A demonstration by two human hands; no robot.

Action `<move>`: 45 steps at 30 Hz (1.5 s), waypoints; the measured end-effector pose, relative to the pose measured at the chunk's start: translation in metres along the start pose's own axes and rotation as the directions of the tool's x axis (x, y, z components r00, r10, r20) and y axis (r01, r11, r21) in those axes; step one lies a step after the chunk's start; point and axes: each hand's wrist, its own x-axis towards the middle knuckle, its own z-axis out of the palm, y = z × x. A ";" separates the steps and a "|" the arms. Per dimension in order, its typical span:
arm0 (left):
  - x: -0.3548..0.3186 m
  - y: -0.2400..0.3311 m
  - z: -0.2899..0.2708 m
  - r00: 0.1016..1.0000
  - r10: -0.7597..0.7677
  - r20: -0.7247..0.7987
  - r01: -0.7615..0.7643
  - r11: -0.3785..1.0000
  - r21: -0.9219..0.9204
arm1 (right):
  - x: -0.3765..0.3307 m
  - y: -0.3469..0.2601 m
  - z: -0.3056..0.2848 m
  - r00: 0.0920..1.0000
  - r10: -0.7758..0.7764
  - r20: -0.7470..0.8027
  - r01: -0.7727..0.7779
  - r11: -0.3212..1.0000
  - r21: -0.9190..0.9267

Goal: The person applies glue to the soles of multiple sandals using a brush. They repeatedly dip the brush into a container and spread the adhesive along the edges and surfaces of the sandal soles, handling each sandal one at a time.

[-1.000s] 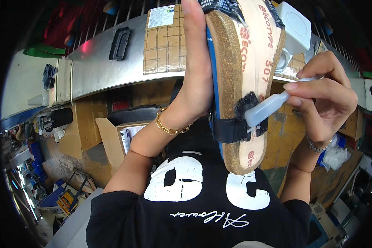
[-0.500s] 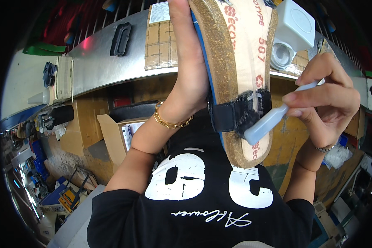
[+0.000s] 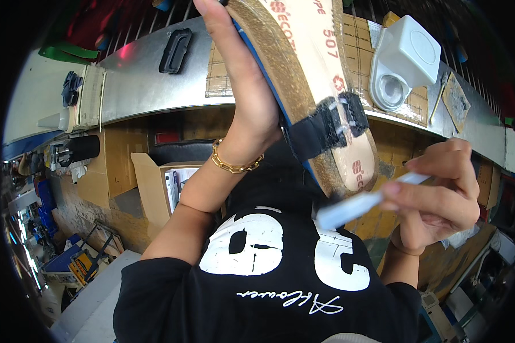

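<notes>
My left hand [image 3: 249, 86] grips a cork sandal footbed [image 3: 300, 71] along its left side, holding it up with its pale underside toward me. The upper end of the footbed runs out of the picture. A black strap [image 3: 317, 131] wraps round its lower part, its ends folded onto the underside and its surface glossy. In my right hand [image 3: 440, 191] is a white-handled brush [image 3: 349, 210], pinched between thumb and fingers. Motion blurs the brush; its dark tip lies just below the footbed's lower end, seemingly apart from it.
On the metal bench [image 3: 143, 86] lie a black tray [image 3: 175, 50], a cardboard piece [image 3: 218, 74] and a white plastic container [image 3: 409, 48] with a round well. A thin tool [image 3: 439, 100] rests at the right. Below the bench stands an open carton [image 3: 154, 183].
My right hand has drawn the brush down off the strap area, past the footbed's lower end. My left hand has shifted the footbed left and tilted it slightly.
</notes>
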 end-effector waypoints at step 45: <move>0.029 -0.003 0.025 0.851 -0.450 0.270 0.330 0.860 0.390 | 0.007 0.064 -0.016 0.944 0.247 -0.219 -0.150 0.911 0.383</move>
